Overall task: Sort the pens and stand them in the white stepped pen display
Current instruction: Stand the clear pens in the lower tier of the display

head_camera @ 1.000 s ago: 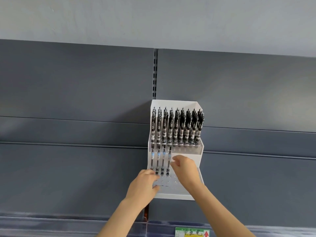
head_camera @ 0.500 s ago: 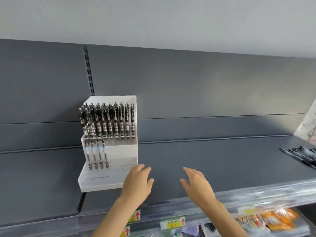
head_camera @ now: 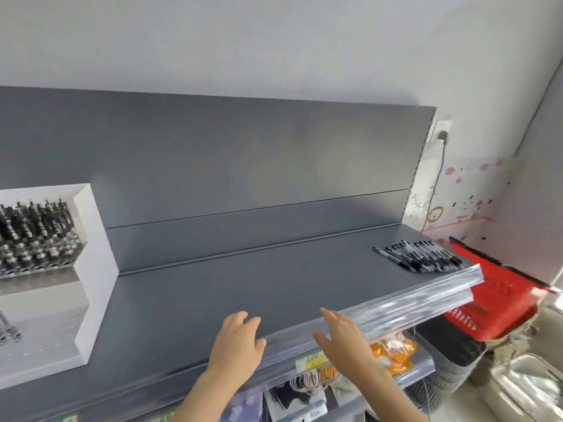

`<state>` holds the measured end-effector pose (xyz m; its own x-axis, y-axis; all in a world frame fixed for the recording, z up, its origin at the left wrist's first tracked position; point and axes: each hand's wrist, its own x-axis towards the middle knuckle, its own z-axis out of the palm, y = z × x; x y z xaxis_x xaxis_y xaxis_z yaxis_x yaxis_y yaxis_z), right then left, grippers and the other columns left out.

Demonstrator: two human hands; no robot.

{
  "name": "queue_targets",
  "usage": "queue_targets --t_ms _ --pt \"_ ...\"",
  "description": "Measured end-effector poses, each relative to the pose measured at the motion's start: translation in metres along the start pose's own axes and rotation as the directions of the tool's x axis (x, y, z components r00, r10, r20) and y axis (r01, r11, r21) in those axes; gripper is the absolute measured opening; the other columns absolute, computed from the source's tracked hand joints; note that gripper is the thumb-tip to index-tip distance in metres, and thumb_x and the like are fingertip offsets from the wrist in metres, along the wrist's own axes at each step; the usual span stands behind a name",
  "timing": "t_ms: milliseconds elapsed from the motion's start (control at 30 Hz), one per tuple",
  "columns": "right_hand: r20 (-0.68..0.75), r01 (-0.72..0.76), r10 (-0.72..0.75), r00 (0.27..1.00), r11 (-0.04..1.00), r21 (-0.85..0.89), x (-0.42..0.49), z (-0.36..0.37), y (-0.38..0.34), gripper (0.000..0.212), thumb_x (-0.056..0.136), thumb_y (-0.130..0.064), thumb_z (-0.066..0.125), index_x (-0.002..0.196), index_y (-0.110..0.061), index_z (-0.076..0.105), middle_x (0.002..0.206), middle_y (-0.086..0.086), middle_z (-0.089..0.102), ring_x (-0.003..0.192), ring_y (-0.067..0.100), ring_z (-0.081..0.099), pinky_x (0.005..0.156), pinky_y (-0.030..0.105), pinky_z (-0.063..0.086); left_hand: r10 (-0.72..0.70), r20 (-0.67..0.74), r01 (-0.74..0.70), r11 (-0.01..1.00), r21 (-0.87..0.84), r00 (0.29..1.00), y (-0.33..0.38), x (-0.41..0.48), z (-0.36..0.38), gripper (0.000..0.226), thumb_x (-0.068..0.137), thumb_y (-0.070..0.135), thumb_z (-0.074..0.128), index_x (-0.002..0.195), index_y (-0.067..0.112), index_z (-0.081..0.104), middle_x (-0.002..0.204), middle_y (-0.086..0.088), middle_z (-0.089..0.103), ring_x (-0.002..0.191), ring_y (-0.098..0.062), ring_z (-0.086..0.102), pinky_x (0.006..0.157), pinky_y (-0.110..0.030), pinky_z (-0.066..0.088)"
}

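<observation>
The white stepped pen display point(head_camera: 91, 269) stands at the far left of the grey shelf point(head_camera: 243, 284), partly cut off by the frame. Its upper step holds a row of several black pens point(head_camera: 36, 236); a few more show at its lower left edge. A loose pile of black pens point(head_camera: 423, 255) lies flat at the shelf's far right end. My left hand point(head_camera: 236, 345) and my right hand point(head_camera: 342, 342) hover over the shelf's front edge, fingers spread, holding nothing, between the display and the pile.
A clear price rail point(head_camera: 411, 303) runs along the shelf front. Below it hang packaged goods point(head_camera: 391, 350). A red shopping basket point(head_camera: 499, 303) sits to the right, beyond the shelf end. A wall socket with a cable point(head_camera: 441, 135) is at the upper right.
The view has swung right: the display slid to the left edge and the loose pens came into view. Both hands left the display and moved right along the shelf front, empty.
</observation>
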<state>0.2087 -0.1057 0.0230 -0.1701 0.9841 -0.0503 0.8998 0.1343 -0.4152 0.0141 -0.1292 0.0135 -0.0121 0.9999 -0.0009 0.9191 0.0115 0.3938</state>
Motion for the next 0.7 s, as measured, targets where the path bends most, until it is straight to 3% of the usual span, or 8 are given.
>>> queue_targets --t_ms 100,500,700 --pt "-0.035 -0.067 0.068 0.997 0.997 0.03 0.006 -0.017 0.036 0.057 0.098 -0.037 0.041 0.147 -0.017 0.022 0.153 0.001 0.028 0.138 0.019 0.032 0.11 0.032 0.033 0.06 0.017 -0.06 0.998 -0.015 0.998 0.032 0.025 0.014 0.05 0.098 0.032 0.04 0.146 0.018 0.029 0.153 -0.001 0.023 0.144 -0.016 0.013 0.113 -0.029 0.024" --pt "-0.102 -0.278 0.277 0.955 0.961 0.009 0.079 -0.083 0.194 0.055 0.098 -0.037 0.041 0.146 -0.016 0.026 0.15 0.0 0.033 0.139 0.015 0.03 0.111 0.027 0.027 0.216 0.11 -0.202 0.972 -0.123 0.97 0.165 0.17 0.093 0.047 0.098 0.029 0.04 0.142 0.014 0.035 0.147 0.0 0.031 0.139 -0.015 0.02 0.109 -0.027 0.03" --pt "-0.116 -0.401 0.405 0.907 0.914 0.059 0.108 -0.107 0.264 0.051 0.098 -0.034 0.042 0.143 -0.013 0.032 0.146 0.001 0.039 0.128 0.014 0.044 0.105 0.026 0.035 0.265 0.204 -0.246 0.962 -0.115 0.942 0.226 0.232 0.126 0.047 0.098 0.031 0.04 0.14 0.013 0.037 0.143 0.0 0.038 0.134 -0.017 0.03 0.106 -0.027 0.032"
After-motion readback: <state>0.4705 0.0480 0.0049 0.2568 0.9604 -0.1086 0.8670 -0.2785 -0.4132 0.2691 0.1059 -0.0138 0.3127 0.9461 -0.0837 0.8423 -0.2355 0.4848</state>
